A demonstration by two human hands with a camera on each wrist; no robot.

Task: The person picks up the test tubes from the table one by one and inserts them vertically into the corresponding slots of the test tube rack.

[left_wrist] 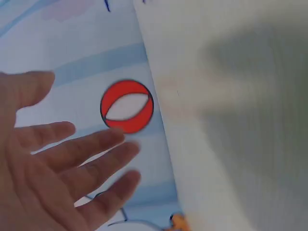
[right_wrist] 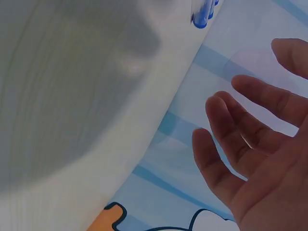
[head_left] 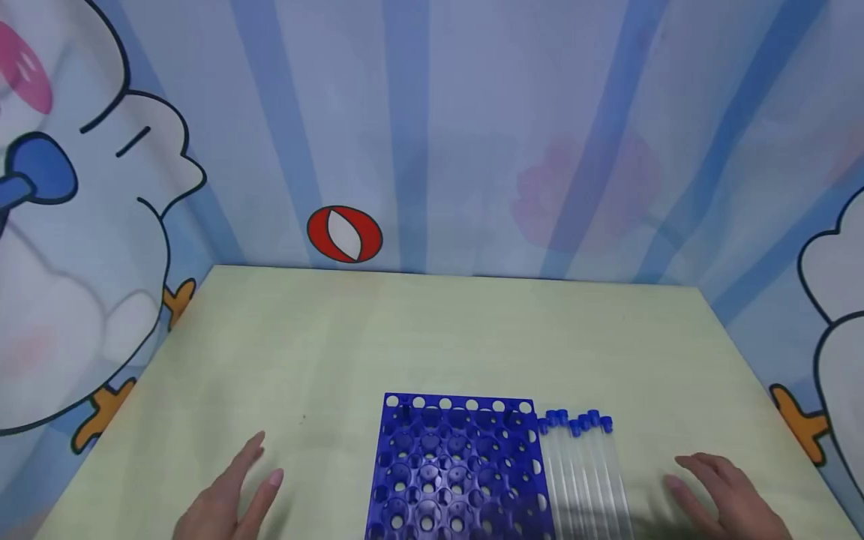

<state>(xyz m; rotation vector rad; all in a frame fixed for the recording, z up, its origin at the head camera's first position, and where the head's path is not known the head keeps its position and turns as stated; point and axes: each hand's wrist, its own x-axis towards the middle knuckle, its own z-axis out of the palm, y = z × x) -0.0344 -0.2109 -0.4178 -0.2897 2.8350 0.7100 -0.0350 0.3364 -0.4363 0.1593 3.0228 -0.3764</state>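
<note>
A blue tube rack (head_left: 445, 472) full of round holes lies at the table's front middle, its lower part cut off by the head view's edge. Right beside it several clear test tubes (head_left: 586, 480) with blue caps lie side by side. To the left of the rack, my left hand (head_left: 226, 499) hovers with spread, relaxed fingers and holds nothing; the left wrist view shows its palm (left_wrist: 62, 178). Over on the right of the tubes, my right hand (head_left: 729, 499) is apart from them, fingers loosely bent around nothing. A few blue caps (right_wrist: 201, 19) appear at the right wrist view's top.
The pale table (head_left: 445, 330) ends at a blue striped backdrop (head_left: 459, 135) along its back. A red and white ball (head_left: 368, 234) is printed there, with cartoon figures (head_left: 61, 300) at the sides.
</note>
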